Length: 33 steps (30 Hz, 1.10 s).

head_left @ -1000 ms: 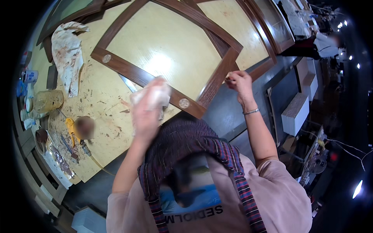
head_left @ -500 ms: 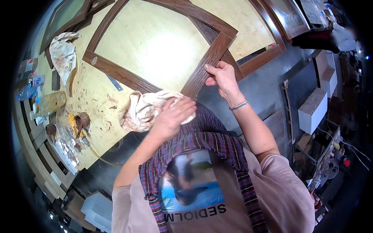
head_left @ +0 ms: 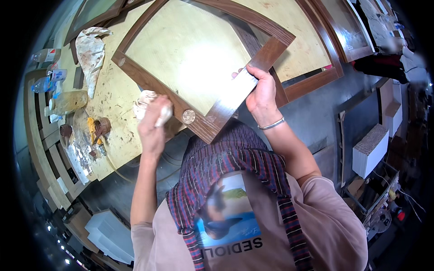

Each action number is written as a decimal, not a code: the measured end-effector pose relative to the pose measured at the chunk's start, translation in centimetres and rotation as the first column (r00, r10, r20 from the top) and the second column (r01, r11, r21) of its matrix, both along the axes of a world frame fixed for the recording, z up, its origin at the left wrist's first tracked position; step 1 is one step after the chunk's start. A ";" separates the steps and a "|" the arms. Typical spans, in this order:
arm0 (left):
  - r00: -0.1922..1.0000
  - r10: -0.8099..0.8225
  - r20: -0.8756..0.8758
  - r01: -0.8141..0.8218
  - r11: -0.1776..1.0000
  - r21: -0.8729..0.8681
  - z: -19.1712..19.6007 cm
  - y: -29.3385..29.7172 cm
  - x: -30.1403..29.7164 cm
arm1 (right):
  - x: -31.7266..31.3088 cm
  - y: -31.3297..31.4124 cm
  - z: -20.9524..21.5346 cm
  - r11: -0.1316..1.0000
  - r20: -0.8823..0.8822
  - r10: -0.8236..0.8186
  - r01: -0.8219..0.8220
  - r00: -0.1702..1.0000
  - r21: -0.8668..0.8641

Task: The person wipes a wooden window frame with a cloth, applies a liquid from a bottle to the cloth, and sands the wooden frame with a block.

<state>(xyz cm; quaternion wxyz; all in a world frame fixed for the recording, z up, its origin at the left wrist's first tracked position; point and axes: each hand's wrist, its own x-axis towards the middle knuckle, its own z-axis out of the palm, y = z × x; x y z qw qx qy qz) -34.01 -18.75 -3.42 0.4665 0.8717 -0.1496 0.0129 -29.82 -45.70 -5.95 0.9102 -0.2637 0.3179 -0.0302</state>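
A brown wooden cabinet-door frame [head_left: 174,103], with a wide opening in its middle, lies partly over the worktable, its near corner reaching toward my apron. Round recesses show near two of its corners. My right hand [head_left: 264,92] grips the right-hand rail, thumb on top and fingertips showing at the inner edge. At the frame's left outer edge, my left hand [head_left: 154,121] is closed on a bunched, stained white rag [head_left: 143,100]. Motion blurs this hand a little, and I cannot tell whether the rag touches the wood.
More wooden frames [head_left: 312,82] lie at the right and far left of the worktable [head_left: 120,131]. A second stained rag [head_left: 89,56], a cloudy plastic jar [head_left: 70,103], bottles [head_left: 43,84] and a brown-stained pot [head_left: 103,125] stand along the left. White panels [head_left: 371,151] are stacked at right.
My left hand has carried the rag leftward from the frame's near corner to its left outer edge. The frame has tilted, uncovering a round recess, and my right hand wraps further around the rail.
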 end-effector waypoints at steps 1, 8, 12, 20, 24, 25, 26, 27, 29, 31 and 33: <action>0.996 0.079 -0.045 -0.081 0.995 -0.054 0.7 0.1 0.4 | 0.5 -0.1 -0.1 1.000 0.000 0.014 -0.014 1.000 -0.002; 0.943 -0.280 0.182 0.238 0.946 0.222 1.6 -1.8 0.2 | 3.4 -0.7 3.1 0.966 -0.006 -0.013 0.011 1.000 -0.257; 0.946 0.221 -0.236 -0.301 0.870 -0.391 1.1 2.3 2.9 | 4.1 -1.2 3.9 0.952 0.000 0.000 0.000 1.000 -0.307; 0.998 -0.042 0.056 0.039 0.997 0.061 -0.4 -1.4 3.2 | 4.7 -3.7 6.9 0.913 0.062 0.070 -0.039 0.996 -0.407; 0.869 0.352 -0.349 -0.471 0.804 -0.363 1.7 0.5 5.4 | 4.3 -4.6 9.6 0.888 0.132 0.071 -0.003 0.989 -0.460; 0.955 0.284 -0.083 -0.295 0.936 -0.192 3.2 -2.1 4.3 | 4.2 -4.6 10.5 0.885 0.126 0.078 -0.010 0.989 -0.466; 0.976 0.143 0.162 -0.151 0.988 0.034 4.1 -4.1 3.6 | 4.3 -4.6 11.4 0.880 0.123 0.090 -0.021 0.988 -0.475; 0.973 0.047 0.226 -0.074 0.991 0.113 4.1 -4.7 3.2 | 4.3 -4.6 12.2 0.872 0.121 0.101 -0.029 0.988 -0.489; 0.931 -0.172 0.323 0.079 0.956 0.281 1.9 -5.3 2.9 | 4.0 -5.1 13.3 0.858 0.088 0.124 -0.062 0.988 -0.510; 0.973 -0.087 0.213 -0.011 0.908 0.420 -1.4 -3.4 4.1 | 3.6 -5.8 13.6 0.839 0.057 0.120 -0.070 0.991 -0.540; 0.744 0.357 -0.564 -0.548 0.810 -0.211 2.0 -1.6 7.6 | 3.0 -6.2 13.9 0.832 0.063 0.107 -0.055 0.992 -0.552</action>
